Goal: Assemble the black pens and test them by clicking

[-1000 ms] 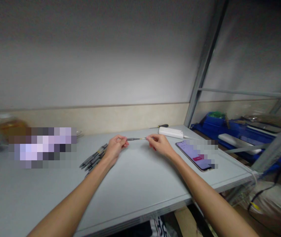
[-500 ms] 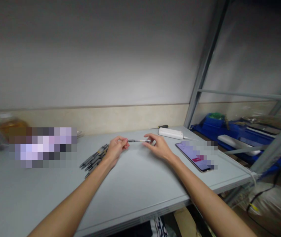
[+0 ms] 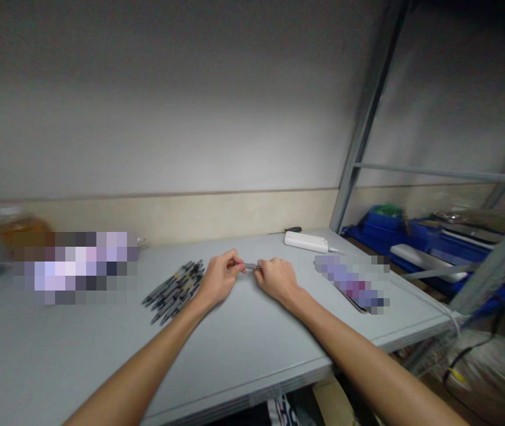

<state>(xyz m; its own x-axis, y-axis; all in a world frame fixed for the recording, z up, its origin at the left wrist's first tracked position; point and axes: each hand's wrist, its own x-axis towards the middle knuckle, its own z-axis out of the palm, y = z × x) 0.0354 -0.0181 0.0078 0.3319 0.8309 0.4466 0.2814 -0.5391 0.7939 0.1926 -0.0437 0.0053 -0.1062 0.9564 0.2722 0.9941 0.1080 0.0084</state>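
Observation:
A slim grey pen [image 3: 250,266] lies level between my two hands above the desk. One end is pinched by the fingers of my left hand [image 3: 224,276], which are closed. My right hand [image 3: 277,277] is closed around the other end, its knuckles facing up and hiding that part of the pen. Just left of my left hand, a loose pile of several grey and black pens [image 3: 173,290] rests on the desk, their tips pointing toward the front left.
On the light grey desk [image 3: 234,367], a phone [image 3: 350,288] lies right of my hands. Behind it are a white power strip [image 3: 306,241] and a screwdriver [image 3: 294,229]. A metal post [image 3: 354,148] rises at the right, with blue trays [image 3: 380,222] beyond. A jar [image 3: 21,228] stands far left.
My right hand has gone from spread fingers to a closed grip on the pen's end and turned knuckles up. Both hands have come closer together and slightly nearer to me.

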